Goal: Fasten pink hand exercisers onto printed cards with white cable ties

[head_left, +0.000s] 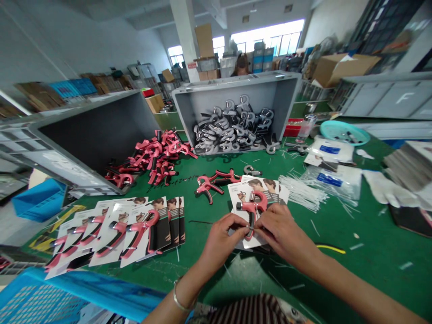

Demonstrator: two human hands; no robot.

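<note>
Both hands are pinched in at mid-bench: our left hand (221, 238) and right hand (281, 231) nearly touch, neither open, fingers (241, 220) closed on the lower handle of a pink hand grip (254, 208). We can't tell what else is between the fingertips; that spot is hidden. The grip lies on a printed backing card (242, 195), with more cards fanned under it, over a green work mat (357, 274). A metal bangle (178, 298) sits on our left wrist. Left of the hands, carded pink grips (116, 236) lie overlapped in a row. Ahead are two loose pink grips (209, 184) and a small grey grip (252, 171), with a heap of pink grips (151, 157) beside a grey plastic crate (86, 114). A second grey crate (270, 80) holds a pile of grey-and-black grips (232, 126), and a person (241, 65) stands beyond it. To the right are loose white cable ties (302, 192), clear bags (332, 182) with blue labels, a teal round tray (344, 132), white gloves (388, 190) and a stack of cards (410, 164). Blue plastic baskets (50, 297) sit at the near left corner.
</note>
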